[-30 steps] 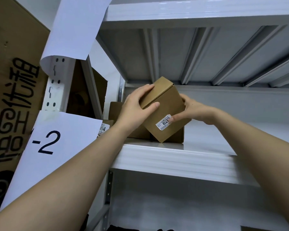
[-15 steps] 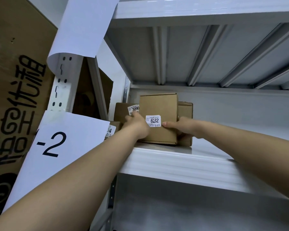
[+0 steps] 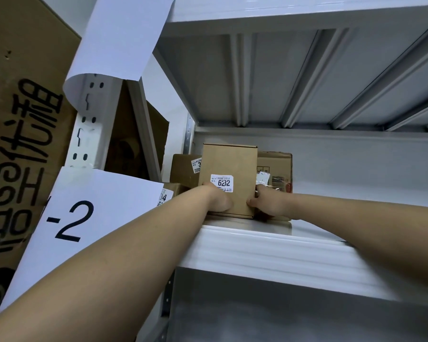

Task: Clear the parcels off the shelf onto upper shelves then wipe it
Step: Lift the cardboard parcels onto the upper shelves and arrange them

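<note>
A brown cardboard parcel (image 3: 229, 166) with a white label reading 6232 stands upright on the white upper shelf (image 3: 257, 243), near its left end. My left hand (image 3: 218, 199) holds the parcel's lower left edge and my right hand (image 3: 267, 203) holds its lower right edge, thumb on the front face. Behind it stand two more brown parcels, one at the left (image 3: 183, 169) and one at the right (image 3: 276, 166). A small labelled parcel (image 3: 171, 191) lies low at the left, half hidden by my left arm.
The shelf's white upright post (image 3: 92, 124) carries curled paper sheets, one marked "-2" (image 3: 72, 218). A large printed carton (image 3: 17, 144) fills the left side. The ribbed underside of the shelf above (image 3: 307, 77) is overhead. A lower shelf (image 3: 282, 317) lies below.
The 6232 parcel, tilted in the air a second ago, now stands upright on the shelf against the other parcels. Both hands have slid down to its lower edges.
</note>
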